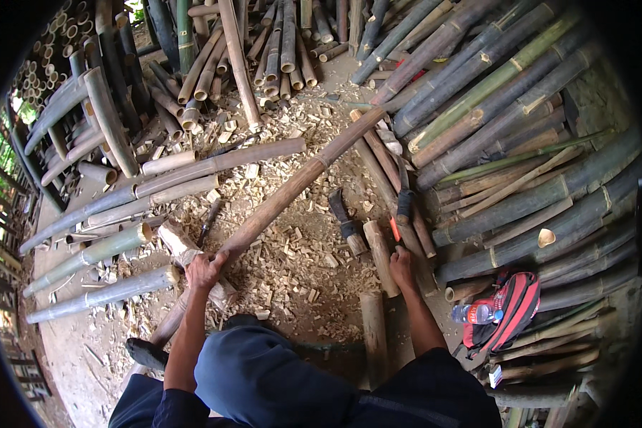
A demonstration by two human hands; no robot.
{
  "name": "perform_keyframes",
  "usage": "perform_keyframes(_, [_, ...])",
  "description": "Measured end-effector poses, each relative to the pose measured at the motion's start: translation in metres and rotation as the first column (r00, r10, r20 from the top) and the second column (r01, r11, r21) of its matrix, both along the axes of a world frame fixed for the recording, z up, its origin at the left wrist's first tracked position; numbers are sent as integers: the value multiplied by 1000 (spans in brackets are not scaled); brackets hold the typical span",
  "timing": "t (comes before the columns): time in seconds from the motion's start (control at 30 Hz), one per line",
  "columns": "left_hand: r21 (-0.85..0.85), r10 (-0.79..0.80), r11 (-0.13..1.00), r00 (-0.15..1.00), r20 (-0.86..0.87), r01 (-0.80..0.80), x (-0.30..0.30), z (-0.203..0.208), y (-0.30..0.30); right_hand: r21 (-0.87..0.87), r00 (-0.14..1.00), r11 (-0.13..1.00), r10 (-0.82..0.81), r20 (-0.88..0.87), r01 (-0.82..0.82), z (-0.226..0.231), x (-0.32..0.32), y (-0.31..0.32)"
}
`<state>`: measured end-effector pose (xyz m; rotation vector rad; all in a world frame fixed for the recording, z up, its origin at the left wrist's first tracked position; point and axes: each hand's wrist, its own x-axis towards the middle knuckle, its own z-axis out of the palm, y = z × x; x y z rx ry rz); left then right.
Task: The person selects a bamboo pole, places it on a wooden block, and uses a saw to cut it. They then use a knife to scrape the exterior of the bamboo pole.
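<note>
In the head view we see a red-and-black backpack (pixel 521 303) near the floor's (pixel 71 357) right edge; its contents are hidden from us. A clear plastic bottle (pixel 473 314) with a blue cap lies against it, and we cannot tell how much is inside.

Our left hand (pixel 204 271) has its grip closed around a long brown bamboo pole (pixel 282 200), which slants across the middle of the floor toward its far edge; its near end runs behind our forearm. Our right hand (pixel 401 265) curls at the end of a narrow orange thing (pixel 394 230), too small to identify, and we cannot tell whether the grip pinches it. A curved blade (pixel 339 205) lies among wood chips (pixel 303 260). Our dark-blue headwear or clothing (pixel 264 371) covers the floor's near edge, and the bamboo stacked along the right is cut off by the lens rim.
</note>
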<state>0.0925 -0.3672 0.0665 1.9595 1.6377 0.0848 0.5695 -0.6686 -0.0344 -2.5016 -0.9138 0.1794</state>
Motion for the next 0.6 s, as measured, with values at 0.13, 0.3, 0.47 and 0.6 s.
perform_keyframes(0.13, [-3, -20, 1000, 1000, -10, 20, -13, -4, 1, 25, 990, 999, -34, -139, 38, -11, 2, 8])
perform_keyframes(0.3, [18, 40, 999, 999, -9, -40, -17, -4, 2, -148, 983, 985, 59, -173, -85, 9, 8, 25])
perform_keyframes(0.47, [-3, 17, 1000, 1000, -26, -17, -11, -1, 3, -514, 997, 858, -45, -62, 7, 61, -7, 74])
perform_keyframes(0.6, [2, -3, 1000, 1000, -18, 3, -14, -12, 5, -543, 999, 839, -35, 21, 40, 54, -6, 75])
